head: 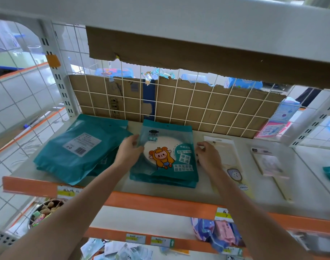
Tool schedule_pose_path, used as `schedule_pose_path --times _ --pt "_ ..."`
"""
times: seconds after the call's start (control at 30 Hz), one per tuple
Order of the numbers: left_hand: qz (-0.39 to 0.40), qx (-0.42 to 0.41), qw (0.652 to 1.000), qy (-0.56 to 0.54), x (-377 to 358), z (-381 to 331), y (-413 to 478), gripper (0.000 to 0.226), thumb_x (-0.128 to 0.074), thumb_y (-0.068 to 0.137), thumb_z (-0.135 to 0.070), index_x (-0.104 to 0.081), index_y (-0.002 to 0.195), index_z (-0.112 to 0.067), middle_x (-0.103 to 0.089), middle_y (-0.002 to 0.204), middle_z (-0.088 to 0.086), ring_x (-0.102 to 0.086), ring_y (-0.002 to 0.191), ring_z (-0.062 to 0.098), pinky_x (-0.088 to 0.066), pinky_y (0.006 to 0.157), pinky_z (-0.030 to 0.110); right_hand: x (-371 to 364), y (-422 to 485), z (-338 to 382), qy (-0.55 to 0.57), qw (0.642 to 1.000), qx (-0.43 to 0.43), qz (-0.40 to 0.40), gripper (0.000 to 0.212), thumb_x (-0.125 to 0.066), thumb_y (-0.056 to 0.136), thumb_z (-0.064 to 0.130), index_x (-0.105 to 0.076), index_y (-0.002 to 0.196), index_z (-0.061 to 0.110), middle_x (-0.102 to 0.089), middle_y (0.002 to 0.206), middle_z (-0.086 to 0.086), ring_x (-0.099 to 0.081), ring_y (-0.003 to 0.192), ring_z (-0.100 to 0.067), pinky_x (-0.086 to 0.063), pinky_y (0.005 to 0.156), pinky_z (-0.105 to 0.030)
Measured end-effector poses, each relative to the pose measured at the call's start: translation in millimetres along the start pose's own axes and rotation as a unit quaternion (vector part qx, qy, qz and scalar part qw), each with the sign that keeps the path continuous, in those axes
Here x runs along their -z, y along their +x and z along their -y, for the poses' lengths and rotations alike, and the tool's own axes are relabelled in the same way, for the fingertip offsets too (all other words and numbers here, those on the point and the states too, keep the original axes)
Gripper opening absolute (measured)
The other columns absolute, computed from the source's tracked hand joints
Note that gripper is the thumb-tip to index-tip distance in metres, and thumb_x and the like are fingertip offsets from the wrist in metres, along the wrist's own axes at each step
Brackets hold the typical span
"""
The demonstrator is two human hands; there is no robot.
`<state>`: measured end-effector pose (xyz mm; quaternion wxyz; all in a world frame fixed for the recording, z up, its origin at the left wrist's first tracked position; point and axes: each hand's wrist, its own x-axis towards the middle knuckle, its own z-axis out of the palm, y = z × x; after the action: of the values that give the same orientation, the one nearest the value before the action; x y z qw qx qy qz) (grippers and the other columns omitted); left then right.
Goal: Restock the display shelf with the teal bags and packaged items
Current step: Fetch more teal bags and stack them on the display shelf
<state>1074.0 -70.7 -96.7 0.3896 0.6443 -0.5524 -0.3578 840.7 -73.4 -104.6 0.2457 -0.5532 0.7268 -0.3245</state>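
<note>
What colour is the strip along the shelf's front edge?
The strip is orange; clearest in the head view.

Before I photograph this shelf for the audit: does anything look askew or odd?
Yes. The left stack of teal bags lies at an angle, back side up with its barcode label showing, while the middle stack, between the left hand and right hand, sits square and face up. The cardboard backing has a torn top edge.

Bright, even daylight; wide-angle bending at edges, motion blur toward the right.
</note>
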Motion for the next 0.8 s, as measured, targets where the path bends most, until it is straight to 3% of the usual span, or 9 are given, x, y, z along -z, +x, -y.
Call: schedule_pose_path --times 0.13,0.23,0.33,0.4,0.53,0.67,0.8 --pt "-0.042 -0.173 0.979 0.102 26.5 -9.3 0.9 0.047 -0.056 0.089 -0.006 -0.044 0.135 -0.007 -0.046 0.135 0.008 -0.046 0.113 0.015 -0.036 0.094 0.021 9.3 0.8 14.5 -0.125 0.987 0.095 -0.035 0.036 -0.044 0.097 0.025 -0.048 0.131 0.015 -0.055 0.127 -0.008 -0.053 0.113 -0.024 -0.042 0.087 -0.034" --pt "-0.047 -0.232 0.935 0.263 56.5 -2.8 10.1 0.054 -0.06 0.088 -0.017 -0.04 0.139 -0.013 -0.039 0.144 0.007 -0.034 0.133 0.023 -0.025 0.112 0.036 10.7 1.7 32.3 -0.218 0.962 0.161 0.045 0.052 -0.045 0.097 0.034 -0.031 0.145 0.019 -0.041 0.143 -0.01 -0.038 0.131 -0.028 -0.034 0.105 -0.044" --pt "0.017 -0.166 0.87 0.464 86.3 16.1 17.9 0.065 -0.056 0.089 -0.037 -0.027 0.145 -0.02 -0.025 0.152 0.007 -0.018 0.142 0.025 -0.011 0.117 0.042 10.4 1.3 47.6 -0.315 0.924 0.181 0.117 0.062 -0.042 0.097 0.042 -0.014 0.15 0.026 -0.016 0.156 -0.008 -0.014 0.143 -0.029 -0.014 0.115 -0.046" --pt "0.044 -0.117 0.837 0.533 98.3 24.7 16.2 0.069 -0.052 0.089 -0.048 -0.024 0.146 -0.022 -0.021 0.153 0.007 -0.017 0.142 0.026 -0.014 0.116 0.044 7.4 0.5 57.0 -0.365 0.903 0.191 0.121 0.065 -0.04 0.097 0.045 -0.008 0.15 0.028 -0.008 0.158 -0.007 -0.007 0.145 -0.029 -0.007 0.116 -0.047" --pt "0.071 -0.052 0.825 0.559 104.8 32.5 8.0 0.071 -0.048 0.087 -0.057 -0.021 0.146 -0.029 -0.026 0.151 0.007 -0.026 0.136 0.028 -0.027 0.108 0.047 -2.7 -3.5 69.3 -0.41 0.879 0.208 0.126 0.066 -0.04 0.097 0.044 -0.005 0.15 0.027 -0.004 0.158 -0.008 -0.003 0.145 -0.03 -0.004 0.116 -0.048" --pt "0.079 -0.038 0.827 0.555 95.7 28.0 4.8 0.065 -0.051 0.089 -0.046 -0.025 0.144 -0.023 -0.04 0.139 0.01 -0.041 0.126 0.03 -0.038 0.102 0.045 -8.8 -9.8 73.0 -0.409 0.879 0.213 0.125 0.065 -0.04 0.097 0.043 -0.006 0.15 0.026 -0.006 0.158 -0.007 -0.003 0.145 -0.029 -0.004 0.116 -0.047" --pt "0.053 -0.042 0.805 0.589 77.0 19.5 -2.5 0.044 -0.049 0.091 -0.026 -0.038 0.131 -0.012 -0.051 0.12 0.014 -0.052 0.11 0.03 -0.047 0.091 0.043 -12.4 -15.9 71.7 -0.393 0.882 0.218 0.14 0.066 -0.042 0.097 0.043 -0.006 0.15 0.026 -0.008 0.158 -0.007 -0.002 0.145 -0.029 -0.004 0.117 -0.047"
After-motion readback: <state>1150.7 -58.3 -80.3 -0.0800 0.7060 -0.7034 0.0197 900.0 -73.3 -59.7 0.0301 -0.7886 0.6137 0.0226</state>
